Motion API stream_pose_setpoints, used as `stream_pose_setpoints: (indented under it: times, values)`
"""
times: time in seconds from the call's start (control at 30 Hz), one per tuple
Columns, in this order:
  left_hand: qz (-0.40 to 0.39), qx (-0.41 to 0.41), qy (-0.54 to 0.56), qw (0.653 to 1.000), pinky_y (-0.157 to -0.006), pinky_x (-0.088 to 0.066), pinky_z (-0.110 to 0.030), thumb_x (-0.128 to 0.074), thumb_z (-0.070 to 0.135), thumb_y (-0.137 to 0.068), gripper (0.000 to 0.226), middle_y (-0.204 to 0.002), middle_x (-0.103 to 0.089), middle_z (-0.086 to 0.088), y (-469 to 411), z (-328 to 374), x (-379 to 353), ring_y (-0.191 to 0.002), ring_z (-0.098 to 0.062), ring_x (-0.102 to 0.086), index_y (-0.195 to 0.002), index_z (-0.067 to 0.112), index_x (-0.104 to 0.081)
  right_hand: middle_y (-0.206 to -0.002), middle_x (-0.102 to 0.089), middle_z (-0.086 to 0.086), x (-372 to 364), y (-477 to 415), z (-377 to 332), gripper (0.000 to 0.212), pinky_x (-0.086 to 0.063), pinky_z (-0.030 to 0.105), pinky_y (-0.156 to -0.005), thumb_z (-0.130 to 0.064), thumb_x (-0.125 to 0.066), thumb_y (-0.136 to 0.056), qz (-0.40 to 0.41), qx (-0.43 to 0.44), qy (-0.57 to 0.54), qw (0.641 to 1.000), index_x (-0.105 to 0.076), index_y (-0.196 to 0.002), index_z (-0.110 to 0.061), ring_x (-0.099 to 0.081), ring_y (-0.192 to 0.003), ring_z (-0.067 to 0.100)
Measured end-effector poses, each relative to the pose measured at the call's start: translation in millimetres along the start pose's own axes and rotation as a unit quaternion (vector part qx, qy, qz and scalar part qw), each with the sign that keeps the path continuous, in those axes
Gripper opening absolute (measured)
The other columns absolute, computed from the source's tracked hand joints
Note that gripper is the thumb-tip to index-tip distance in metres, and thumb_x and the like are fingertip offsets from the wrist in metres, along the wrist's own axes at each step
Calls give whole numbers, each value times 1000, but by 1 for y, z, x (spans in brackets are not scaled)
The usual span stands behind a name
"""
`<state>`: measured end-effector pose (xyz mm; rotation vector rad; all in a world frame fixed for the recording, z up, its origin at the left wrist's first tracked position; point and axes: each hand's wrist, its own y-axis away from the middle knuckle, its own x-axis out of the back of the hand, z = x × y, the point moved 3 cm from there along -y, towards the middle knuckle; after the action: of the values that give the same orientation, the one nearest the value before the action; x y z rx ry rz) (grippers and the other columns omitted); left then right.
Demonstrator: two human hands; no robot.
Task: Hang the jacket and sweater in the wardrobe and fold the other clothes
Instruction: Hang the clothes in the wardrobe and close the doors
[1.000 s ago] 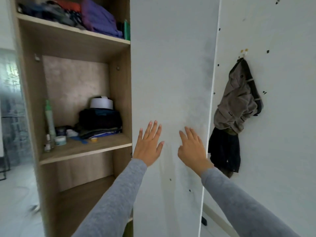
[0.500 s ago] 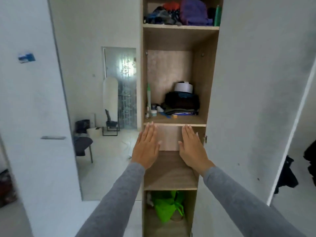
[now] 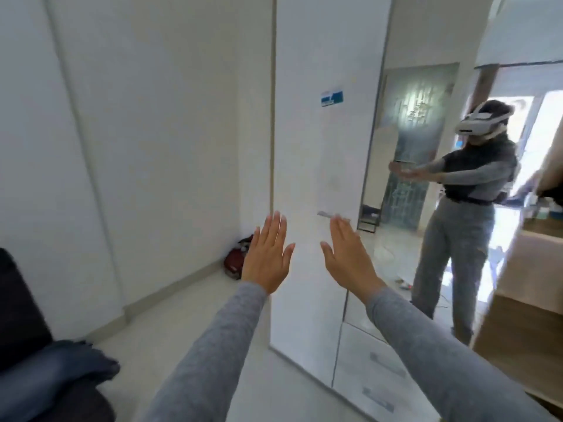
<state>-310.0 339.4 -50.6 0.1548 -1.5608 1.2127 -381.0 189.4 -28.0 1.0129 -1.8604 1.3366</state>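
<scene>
Left hand (image 3: pixel 268 254) and right hand (image 3: pixel 347 254) are spread flat and empty; turning carelessly, they could strike the white wardrobe door (image 3: pixel 320 147).

Both sleeves (image 3: pixel 213 345) are showing plain grey. The wardrobe door (image 3: pixel 316 147) is looking white, and a small sticker (image 3: pixel 332 98) on it is showing blue and white. In the corner a bag (image 3: pixel 236 263) is showing dark red. On the black sofa (image 3: pixel 18 300), jeans (image 3: pixel 51 373) are lying in faded blue. In the mirror (image 3: pixel 411 147), the headset (image 3: pixel 478 121) is appearing white.
</scene>
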Motion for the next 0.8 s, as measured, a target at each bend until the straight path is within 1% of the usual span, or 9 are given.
stream_pose_setpoints:
  times: [0.07, 0.17, 0.2, 0.3, 0.37, 0.43, 0.53, 0.6, 0.8]
  values:
    - [-16, 33, -33, 999, -115, 6, -31, 11, 48, -83, 76, -153, 13, 3, 15, -66, 12, -142, -11, 12, -149, 13, 1, -160, 3, 6, -35, -18, -48, 58, 5, 31, -118, -29, -27, -103, -16, 28, -20, 999, -3, -151, -7, 5, -147, 17]
    - [-35, 89, -69, 993, -113, -9, -37, -8, 42, -91, 68, -155, -19, -9, 43, -151, 33, -143, -25, -21, -147, 6, -22, -160, 0, 6, -80, -45, -112, 57, 5, 31, -117, -28, -27, -103, -33, 65, -52, 996, -5, -151, -7, 4, -147, 18]
    - [-31, 105, -84, 990, -112, -11, -39, -13, 41, -92, 66, -154, -23, -10, 55, -180, 40, -142, -26, -25, -146, 5, -26, -160, -2, 6, -95, -53, -134, 57, 3, 32, -117, -27, -28, -103, -40, 72, -65, 994, -7, -151, -7, 2, -147, 18]
    - [-42, 151, -133, 979, -114, 7, -32, 8, 50, -88, 72, -155, 7, -2, 95, -266, 57, -143, -17, 7, -148, 10, 1, -160, -3, 7, -148, -75, -204, 58, 5, 29, -116, -27, -31, -102, -78, 115, -88, 986, -7, -151, -6, 1, -147, 19]
    - [-25, 184, -160, 969, -112, 14, -30, 28, 59, -79, 80, -151, 17, 1, 117, -312, 71, -138, -14, 19, -143, 13, 13, -160, -1, 8, -179, -84, -248, 59, 5, 28, -116, -27, -30, -102, -106, 142, -101, 979, -6, -151, -5, 1, -147, 19]
    - [-34, 224, -188, 956, -113, 13, -31, 40, 59, -70, 87, -151, 18, 0, 141, -355, 80, -139, -15, 19, -141, 14, 16, -160, 1, 8, -212, -91, -291, 59, 1, 33, -119, -28, -30, -103, -139, 174, -113, 968, -5, -151, -5, 2, -147, 20]
    - [-47, 274, -232, 932, -114, 10, -34, 41, 57, -71, 88, -157, 8, -6, 176, -419, 91, -144, -19, 9, -142, 14, 12, -160, 0, 11, -263, -101, -352, 59, 0, 35, -118, -29, -31, -102, -173, 223, -122, 951, -7, -151, -6, 1, -147, 22]
    - [-43, 302, -262, 916, -114, 9, -35, 34, 57, -77, 88, -158, 2, -8, 189, -459, 99, -144, -18, 9, -145, 10, 4, -160, 2, 11, -294, -114, -388, 59, 2, 34, -117, -30, -31, -103, -195, 251, -137, 938, -6, -151, -6, 3, -147, 22]
    - [-40, 404, -255, 878, -116, 6, -33, -18, 43, -101, 60, -159, 0, -7, 191, -577, 108, -146, -18, 5, -150, 9, -7, -160, 0, 9, -379, -185, -476, 57, 3, 34, -118, -28, -30, -103, -245, 307, -170, 904, -8, -151, -8, 4, -147, 20]
